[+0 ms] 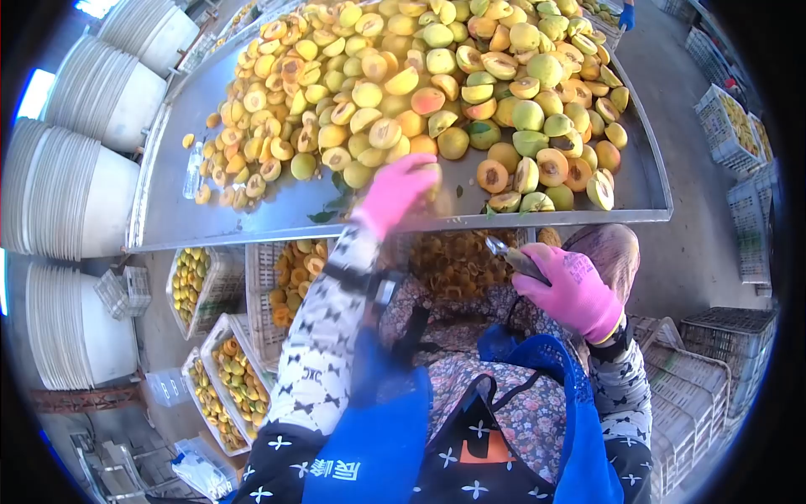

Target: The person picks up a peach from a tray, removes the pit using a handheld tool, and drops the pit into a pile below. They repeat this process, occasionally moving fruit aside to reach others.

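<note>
My left hand [396, 195], in a pink glove, is at the near edge of the fruit heap. Its fingers curl around a yellow-green peach [433, 180], slightly blurred and partly covered by the glove. My right hand [578, 290], also gloved in pink, is closed on the dark handle of a pitting spoon [504, 250] with a shiny metal tip pointing left, just below the table edge. Halved peaches [384, 133], some with brown pits or hollows showing, are heaped on the metal table [277, 227].
Below the table edge are a container of orange-brown pieces [453, 262] and a crate of peach halves [294, 281]. More fruit crates [239, 382] stand lower left. Stacked white tubs [109, 189] line the left; plastic crates [684, 391] stand right. A clear bottle [193, 170] lies on the table.
</note>
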### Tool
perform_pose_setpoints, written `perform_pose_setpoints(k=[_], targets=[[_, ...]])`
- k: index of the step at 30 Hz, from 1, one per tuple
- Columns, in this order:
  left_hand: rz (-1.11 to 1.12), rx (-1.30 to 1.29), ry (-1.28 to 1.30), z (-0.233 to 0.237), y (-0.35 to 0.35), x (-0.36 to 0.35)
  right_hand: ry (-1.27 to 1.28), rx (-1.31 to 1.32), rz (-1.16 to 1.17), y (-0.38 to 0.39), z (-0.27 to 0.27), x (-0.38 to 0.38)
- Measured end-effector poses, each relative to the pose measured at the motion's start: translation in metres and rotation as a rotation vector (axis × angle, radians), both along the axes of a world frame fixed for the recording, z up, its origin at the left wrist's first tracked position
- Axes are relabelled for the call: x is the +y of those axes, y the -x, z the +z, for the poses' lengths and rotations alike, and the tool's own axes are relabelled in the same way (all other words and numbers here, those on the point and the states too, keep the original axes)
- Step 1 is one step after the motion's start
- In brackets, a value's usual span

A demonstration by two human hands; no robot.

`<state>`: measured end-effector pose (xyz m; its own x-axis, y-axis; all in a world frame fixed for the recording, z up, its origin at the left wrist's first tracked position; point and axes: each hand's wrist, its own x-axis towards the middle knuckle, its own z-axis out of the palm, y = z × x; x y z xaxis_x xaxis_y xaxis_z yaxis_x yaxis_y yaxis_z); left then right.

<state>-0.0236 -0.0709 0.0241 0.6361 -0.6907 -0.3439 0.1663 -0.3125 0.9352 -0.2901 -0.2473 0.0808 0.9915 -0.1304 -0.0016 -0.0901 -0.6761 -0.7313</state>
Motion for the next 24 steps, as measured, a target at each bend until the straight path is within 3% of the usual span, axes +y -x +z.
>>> perform_pose_setpoints(k=[1, 3, 5, 7, 9, 12, 14, 17, 19, 21, 24], targets=[[0.006, 0.278, 0.340, 0.003, 0.000, 0.008, -0.006, -0.129, -0.032, -0.007, -0.002, 0.006], [-0.001, 0.607, 0.735, 0.022, 0.026, 0.022, -0.018, -0.380, -0.072, -0.023, -0.012, 0.019], [0.048, 0.219, 0.594, 0.034, 0.052, 0.023, 0.037, -0.438, -0.090, -0.041, -0.011, 0.031], [0.117, 0.210, 0.646, 0.042, 0.070, 0.020, 0.108, -0.452, -0.103, -0.052, -0.012, 0.041], [0.202, 0.577, 0.895, 0.047, 0.081, 0.018, 0.159, -0.476, -0.108, -0.056, -0.008, 0.047], [0.198, 0.598, 0.940, 0.045, 0.087, 0.017, 0.268, -0.510, -0.121, -0.059, -0.002, 0.050], [0.203, 0.255, 0.698, 0.048, 0.093, 0.014, 0.359, -0.503, -0.120, -0.059, -0.003, 0.047], [0.140, -0.121, 0.542, 0.060, 0.101, 0.014, 0.512, -0.451, -0.071, -0.057, 0.002, 0.044], [0.081, -0.497, 0.441, 0.062, 0.101, 0.017, 0.604, -0.448, -0.022, -0.057, 0.002, 0.040], [0.016, -1.041, 0.250, 0.056, 0.094, 0.018, 0.677, -0.418, 0.019, -0.058, -0.001, 0.037], [0.144, -0.414, 0.456, 0.038, 0.099, 0.013, 0.741, -0.337, 0.047, -0.056, -0.005, 0.039]])
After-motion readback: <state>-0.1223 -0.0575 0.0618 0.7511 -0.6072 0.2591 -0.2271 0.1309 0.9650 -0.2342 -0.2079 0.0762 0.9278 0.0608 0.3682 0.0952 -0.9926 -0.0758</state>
